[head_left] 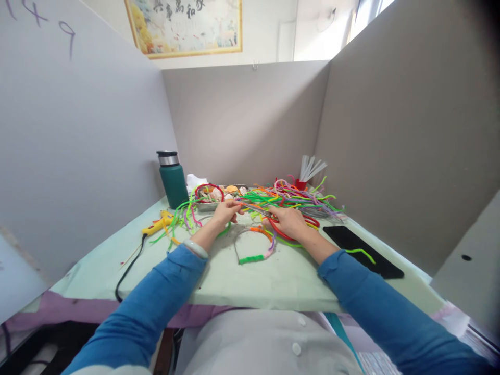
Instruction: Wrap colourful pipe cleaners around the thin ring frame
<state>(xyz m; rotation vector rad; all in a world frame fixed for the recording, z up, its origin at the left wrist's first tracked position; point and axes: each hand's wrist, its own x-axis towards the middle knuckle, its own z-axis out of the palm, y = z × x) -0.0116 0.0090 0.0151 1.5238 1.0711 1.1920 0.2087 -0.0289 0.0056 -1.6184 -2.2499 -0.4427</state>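
Observation:
My left hand point(226, 212) is closed in a pinch on what looks like an orange pipe cleaner, most of it hidden by the fingers. My right hand point(288, 221) grips a pair of scissors point(255, 209), whose blades point left toward the pinching fingertips. Below and between both hands, a thin headband point(252, 259) lies on the table, partly wrapped in green, pink, purple and orange. Red and yellow-green pipe cleaners point(312, 221) lie around my right hand.
A heap of coloured pipe cleaners point(273, 197) spreads behind my hands, beside a metal tray point(207, 207) of small items. At left stand a green bottle point(174, 182) and a yellow glue gun point(156, 225) with a black cord. A black flat pad point(363, 252) lies right. Grey partitions point(246, 120) enclose the table.

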